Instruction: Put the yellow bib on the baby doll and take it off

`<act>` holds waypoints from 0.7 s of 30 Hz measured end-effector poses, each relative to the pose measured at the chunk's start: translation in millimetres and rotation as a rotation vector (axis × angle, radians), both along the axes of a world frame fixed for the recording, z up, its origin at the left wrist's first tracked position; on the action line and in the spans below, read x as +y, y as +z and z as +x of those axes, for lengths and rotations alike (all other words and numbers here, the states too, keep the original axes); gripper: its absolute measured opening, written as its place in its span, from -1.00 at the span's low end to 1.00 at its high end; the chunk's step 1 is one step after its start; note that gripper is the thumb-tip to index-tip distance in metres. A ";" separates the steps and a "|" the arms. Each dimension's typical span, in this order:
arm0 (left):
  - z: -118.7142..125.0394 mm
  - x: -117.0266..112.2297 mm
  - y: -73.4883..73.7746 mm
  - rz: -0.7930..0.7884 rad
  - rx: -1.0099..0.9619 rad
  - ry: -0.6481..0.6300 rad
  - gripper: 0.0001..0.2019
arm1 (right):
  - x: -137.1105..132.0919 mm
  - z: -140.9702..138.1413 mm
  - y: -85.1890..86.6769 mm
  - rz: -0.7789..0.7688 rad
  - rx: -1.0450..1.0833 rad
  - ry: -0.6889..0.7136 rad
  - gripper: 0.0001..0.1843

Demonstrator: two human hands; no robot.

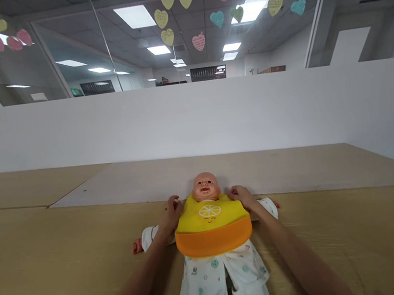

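Doll (205,187) supine on tan tabletop (53,268), yellow-orange bib (212,225) over chest. Left hand (171,214) and right hand (242,197) rest at bib's neck corners; fingers (177,202) curled onto its edge, pinch impossible to tell.

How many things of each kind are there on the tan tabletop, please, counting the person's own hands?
Plastic baby doll in white printed pyjamas: 1
Yellow-and-orange bib: 1
Bare hands, left and right: 2
Total: 4
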State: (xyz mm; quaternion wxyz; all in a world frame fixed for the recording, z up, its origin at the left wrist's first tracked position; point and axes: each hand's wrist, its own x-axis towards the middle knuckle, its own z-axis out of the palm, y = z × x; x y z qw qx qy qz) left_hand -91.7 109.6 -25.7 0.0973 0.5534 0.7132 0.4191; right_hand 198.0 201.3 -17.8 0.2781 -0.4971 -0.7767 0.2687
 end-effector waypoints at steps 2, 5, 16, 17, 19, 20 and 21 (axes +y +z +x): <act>-5.8 -26.1 -4.5 0.149 0.349 -0.014 -0.76 | -18.5 12.8 3.3 0.040 -0.107 0.007 -0.78; -10.6 -59.0 -12.7 0.230 0.687 -0.050 -0.72 | -50.5 32.7 5.0 0.219 -0.346 0.060 -0.69; -31.4 -76.9 -8.9 0.144 0.958 -0.184 -0.67 | -84.6 54.8 1.7 0.321 -0.733 -0.055 -0.62; -31.0 -75.6 -7.7 0.114 0.975 -0.156 -0.67 | -85.1 53.3 2.2 0.331 -0.751 -0.061 -0.66; -29.0 -72.0 -6.3 0.064 1.009 -0.109 -0.66 | -86.1 51.2 3.3 0.353 -0.774 -0.059 -0.69; -28.0 -69.7 -6.1 0.047 1.022 -0.094 -0.66 | -86.1 50.7 3.8 0.357 -0.781 -0.060 -0.69; -27.3 -67.3 -6.1 0.036 1.032 -0.083 -0.66 | -85.8 50.5 4.2 0.359 -0.786 -0.061 -0.69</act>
